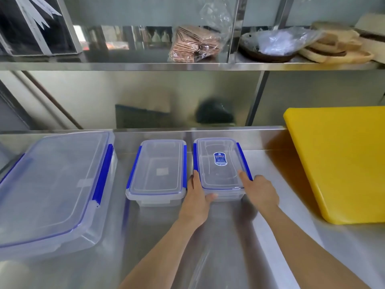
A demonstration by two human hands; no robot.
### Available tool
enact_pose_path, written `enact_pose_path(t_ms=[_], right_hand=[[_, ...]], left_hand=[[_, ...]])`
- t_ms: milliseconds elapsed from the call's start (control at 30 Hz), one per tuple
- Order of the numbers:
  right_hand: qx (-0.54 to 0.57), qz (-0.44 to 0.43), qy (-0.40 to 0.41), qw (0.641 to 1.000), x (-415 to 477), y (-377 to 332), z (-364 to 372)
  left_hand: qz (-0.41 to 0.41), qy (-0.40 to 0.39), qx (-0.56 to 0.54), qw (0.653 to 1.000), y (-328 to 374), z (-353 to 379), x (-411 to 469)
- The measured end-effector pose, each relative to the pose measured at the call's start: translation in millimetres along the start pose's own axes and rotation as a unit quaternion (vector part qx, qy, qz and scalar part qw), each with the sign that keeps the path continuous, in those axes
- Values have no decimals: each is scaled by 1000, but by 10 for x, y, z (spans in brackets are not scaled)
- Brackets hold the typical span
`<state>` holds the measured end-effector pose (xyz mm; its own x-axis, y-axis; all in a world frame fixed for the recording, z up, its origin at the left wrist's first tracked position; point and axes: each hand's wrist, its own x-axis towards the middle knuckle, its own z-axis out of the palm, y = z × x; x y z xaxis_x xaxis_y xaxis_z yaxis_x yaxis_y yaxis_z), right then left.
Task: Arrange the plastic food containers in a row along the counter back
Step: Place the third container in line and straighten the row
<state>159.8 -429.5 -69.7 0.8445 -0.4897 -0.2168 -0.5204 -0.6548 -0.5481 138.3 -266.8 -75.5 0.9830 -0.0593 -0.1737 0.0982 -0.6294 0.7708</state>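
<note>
Three clear plastic containers with blue clips stand on the steel counter (218, 236). A large container (52, 184) lies at the left. A medium container (157, 170) sits in the middle, close to the back wall. Right beside it is a container with a blue label (220, 163). My left hand (196, 197) grips its near left corner, thumb on its front. My right hand (260, 190) holds its near right corner, one finger on the lid.
A yellow cutting board (341, 163) leans against the back wall at the right. Above, a steel shelf (187, 66) carries a bagged stack of brown sheets (193, 44), a bowl with plastic wrap (270, 44) and wooden trays (337, 49).
</note>
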Motion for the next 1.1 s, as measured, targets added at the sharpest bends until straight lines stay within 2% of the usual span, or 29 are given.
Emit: enact_pose_path(t_ms=[100,167,267,333,433,667,1100], right_hand=[[7,-5,25,1000,-34,38,6],[95,-38,40,994,-65,89,47],[237,-133,-19,962,-98,177,143],[265,-172,-66,946,-111,218,183],[276,-188,-98,938,-88,272,190],[295,-194,-110,929,-39,382,-83],[265,-148,-116,946,159,771,-516]], left_hand=[[-2,48,-55,997,11,39,-56],[-5,68,-109,992,31,52,-86],[-21,63,-171,983,24,42,-67],[-38,53,-218,974,26,36,-45],[-45,59,-240,968,42,81,-35],[-76,53,-307,947,287,312,-20],[-99,18,-336,937,710,786,43]])
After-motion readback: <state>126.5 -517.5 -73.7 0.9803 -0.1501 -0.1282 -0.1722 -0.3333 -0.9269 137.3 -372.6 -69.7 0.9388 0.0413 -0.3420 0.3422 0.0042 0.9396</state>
